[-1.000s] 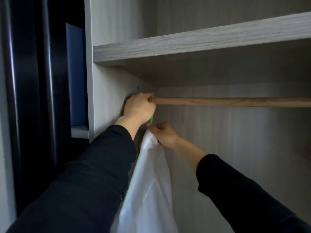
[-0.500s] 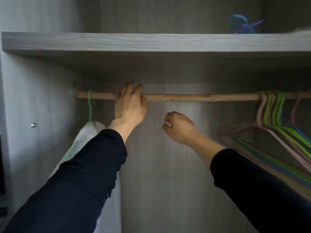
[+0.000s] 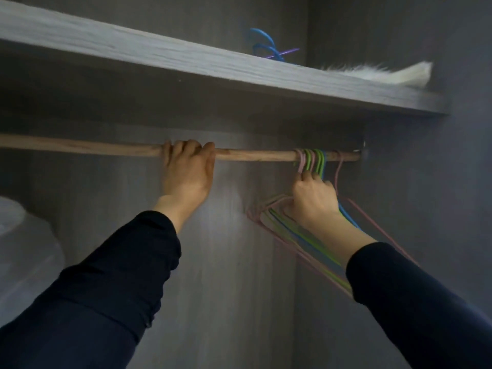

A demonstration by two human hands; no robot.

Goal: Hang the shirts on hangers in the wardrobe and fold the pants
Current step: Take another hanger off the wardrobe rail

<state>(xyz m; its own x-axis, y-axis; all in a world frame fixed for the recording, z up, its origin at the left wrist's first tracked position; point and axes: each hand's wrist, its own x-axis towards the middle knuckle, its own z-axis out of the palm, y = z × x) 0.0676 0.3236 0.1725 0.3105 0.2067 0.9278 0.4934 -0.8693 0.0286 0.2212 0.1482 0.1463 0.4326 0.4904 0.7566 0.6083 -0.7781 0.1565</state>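
Observation:
A wooden rail point(image 3: 253, 155) runs across the wardrobe under a grey shelf. My left hand point(image 3: 186, 174) grips the rail near its middle, fingers curled over the top. Several thin hangers point(image 3: 311, 161) in pink, green and blue hang bunched near the rail's right end. My right hand point(image 3: 311, 198) grips the necks of these hangers just below the rail. A white shirt point(image 3: 24, 257) hangs at the far left edge, blurred.
The grey shelf point(image 3: 186, 59) above carries blue hangers point(image 3: 263, 46) and a white furry item point(image 3: 415, 75) at the right. The wardrobe's right wall point(image 3: 426, 182) stands close to the hanger bunch. One pink hanger point(image 3: 339, 166) hangs apart, nearest the wall.
My view swung right, leaving the hung white shirt at the left edge. My right hand moved right and took hold of the hanger bunch. My left hand stays on the rail.

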